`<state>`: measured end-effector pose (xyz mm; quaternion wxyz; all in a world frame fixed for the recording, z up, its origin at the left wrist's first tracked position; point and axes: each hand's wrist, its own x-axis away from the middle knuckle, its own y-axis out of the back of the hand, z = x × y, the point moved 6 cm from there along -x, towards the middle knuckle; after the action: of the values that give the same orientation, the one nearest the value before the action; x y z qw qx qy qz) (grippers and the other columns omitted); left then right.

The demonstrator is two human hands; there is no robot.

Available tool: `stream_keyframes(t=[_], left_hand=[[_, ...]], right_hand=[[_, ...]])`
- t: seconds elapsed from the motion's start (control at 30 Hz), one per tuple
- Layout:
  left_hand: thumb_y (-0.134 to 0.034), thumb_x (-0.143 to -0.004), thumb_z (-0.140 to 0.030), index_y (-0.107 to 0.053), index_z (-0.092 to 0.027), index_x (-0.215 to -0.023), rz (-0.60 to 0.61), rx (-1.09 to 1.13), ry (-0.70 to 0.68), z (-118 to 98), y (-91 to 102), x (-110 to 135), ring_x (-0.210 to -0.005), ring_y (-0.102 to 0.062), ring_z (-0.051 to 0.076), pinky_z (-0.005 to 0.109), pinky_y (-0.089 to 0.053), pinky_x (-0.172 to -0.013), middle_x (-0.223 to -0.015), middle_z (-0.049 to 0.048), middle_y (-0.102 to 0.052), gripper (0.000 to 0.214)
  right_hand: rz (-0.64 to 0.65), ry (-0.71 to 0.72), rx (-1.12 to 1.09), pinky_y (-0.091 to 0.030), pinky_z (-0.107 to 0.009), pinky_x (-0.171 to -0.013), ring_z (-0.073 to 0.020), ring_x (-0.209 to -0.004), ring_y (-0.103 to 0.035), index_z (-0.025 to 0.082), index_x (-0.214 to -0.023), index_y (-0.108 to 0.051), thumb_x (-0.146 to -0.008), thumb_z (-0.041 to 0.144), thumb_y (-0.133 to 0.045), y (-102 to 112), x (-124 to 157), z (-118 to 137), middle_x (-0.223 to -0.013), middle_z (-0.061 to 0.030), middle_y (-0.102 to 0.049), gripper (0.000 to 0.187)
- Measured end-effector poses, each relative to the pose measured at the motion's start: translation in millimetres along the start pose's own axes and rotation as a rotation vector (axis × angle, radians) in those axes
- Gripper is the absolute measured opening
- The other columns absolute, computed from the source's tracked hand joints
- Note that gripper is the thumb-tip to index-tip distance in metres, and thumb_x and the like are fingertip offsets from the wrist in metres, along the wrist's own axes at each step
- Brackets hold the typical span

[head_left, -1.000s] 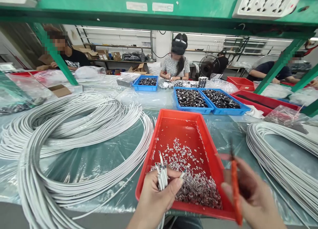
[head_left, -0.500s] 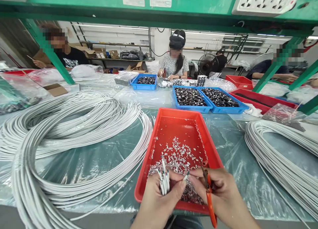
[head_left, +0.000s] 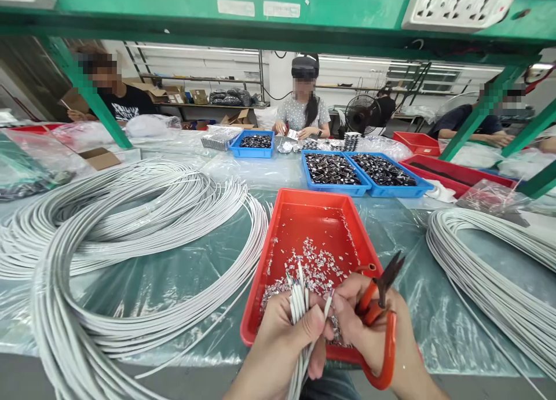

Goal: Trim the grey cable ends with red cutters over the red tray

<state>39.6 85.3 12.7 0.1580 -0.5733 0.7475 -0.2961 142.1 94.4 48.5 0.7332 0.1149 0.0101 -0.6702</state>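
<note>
Head cam: left hand (head_left: pixel 282 333) has its fingers curled round a bunch of white cables (head_left: pixel 299 301), right hand (head_left: pixel 362 333) is pinching one cable's tip beside it — orange snips (head_left: pixel 382 293) held too, blades angled up. Red tray (head_left: pixel 310 220) with silvery scraps (head_left: pixel 319 261) just beyond the fingertips, coils (head_left: pixel 47 307) well off left.

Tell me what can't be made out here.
In the head view:
White cables: middles hidden by the left hand; lower ends cut off by the bottom edge.
Red tray: near end partly hidden by the right hand.
Right cable coil: cut off by the right edge.
Beam labels: print too small.
</note>
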Motion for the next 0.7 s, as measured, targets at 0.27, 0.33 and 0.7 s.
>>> stream_keyframes(t=[0.27,0.33,0.7], left_hand=[[-0.074,-0.070,-0.032,-0.064,-0.019,-0.072,0.328,0.349,0.217,19,-12.1,6,-0.025,-0.032,-0.001,0.010,-0.028,-0.026,-0.051,-0.0066,-0.052,0.016],[-0.073,-0.069,-0.037,-0.065,-0.019,-0.073,0.373,0.307,0.183,19,-14.5,10,-0.024,-0.032,-0.001,0.011,-0.027,-0.026,-0.050,-0.0066,-0.053,0.020],[-0.052,-0.076,-0.061,-0.068,-0.014,-0.087,-0.034,-0.463,-0.047,31,16.8,30,-0.036,-0.037,0.006,0.017,-0.027,-0.038,-0.043,-0.0039,-0.047,0.051]], right_hand=[[0.099,0.030,0.040,-0.040,-0.023,-0.043,-0.0119,-0.042,-0.048,0.020,-0.065,-0.057,-0.075,0.027,-0.060,-2,-1,8,-0.049,0.0036,-0.055,0.013],[0.112,0.044,0.105,-0.036,-0.022,-0.041,-0.0107,-0.040,-0.043,0.019,-0.067,-0.056,-0.080,0.031,-0.055,1,-3,4,-0.047,0.0056,-0.049,0.018],[0.055,0.080,0.331,-0.049,-0.030,-0.066,-0.0187,-0.070,-0.058,0.019,-0.107,-0.049,-0.083,0.025,-0.053,57,0,-4,-0.078,-0.0029,-0.063,0.024]])
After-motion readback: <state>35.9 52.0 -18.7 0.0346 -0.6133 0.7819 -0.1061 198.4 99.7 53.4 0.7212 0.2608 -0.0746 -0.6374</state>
